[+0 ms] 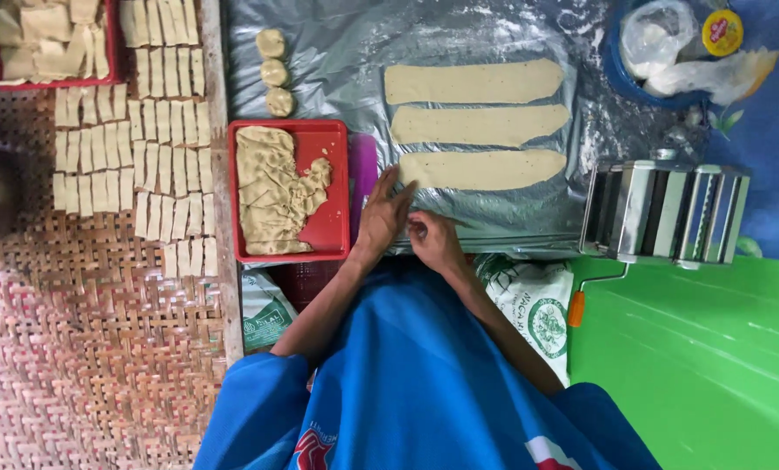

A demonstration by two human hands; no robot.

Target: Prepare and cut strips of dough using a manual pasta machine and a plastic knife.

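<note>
Fingers (395, 193) seemingly touch near dough strip (481, 169).

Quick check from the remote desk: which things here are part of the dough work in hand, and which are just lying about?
In hand:
left hand
right hand
dough strips
plastic sheet
red tray of dough scraps
dough balls
cut pieces
pasta roller

Lying about:
blue bowl of bags
printed sack
green board

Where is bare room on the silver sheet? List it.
Free: the silver plastic sheet between the three round dough balls and the three long flat dough strips. Also the green surface below the metal pasta roller. Crowded: the woven mat upper part, covered with cut dough rectangles.
</note>
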